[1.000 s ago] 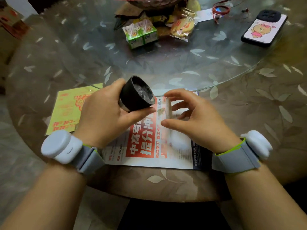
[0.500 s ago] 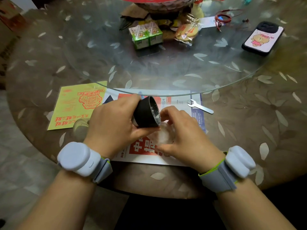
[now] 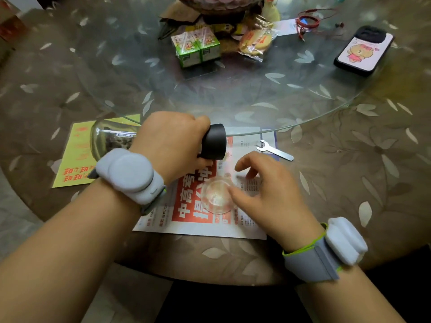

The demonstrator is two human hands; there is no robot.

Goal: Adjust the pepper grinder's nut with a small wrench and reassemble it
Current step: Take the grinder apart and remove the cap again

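Observation:
My left hand [image 3: 172, 145] grips the pepper grinder [image 3: 213, 142] sideways, its black grinding head pointing right and its glass jar [image 3: 109, 138] with peppercorns sticking out to the left behind my wrist. A clear plastic cap [image 3: 215, 195] lies flat on the printed flyer [image 3: 203, 206]. My right hand [image 3: 263, 190] hovers beside the cap with fingers apart, its thumb at the cap's right edge. The small flat wrench [image 3: 274, 151] lies on the table beyond my right hand, untouched.
A yellow leaflet [image 3: 74, 155] lies left under the jar. A glass turntable [image 3: 233, 89] carries juice cartons [image 3: 194, 48], a wrapped biscuit [image 3: 255, 43], a red cord [image 3: 307, 21] and a phone [image 3: 365, 51]. The table edge runs close in front of me.
My left hand turned the grinder so the black head points right. My right hand lowered the clear cap onto the flyer and opened its fingers.

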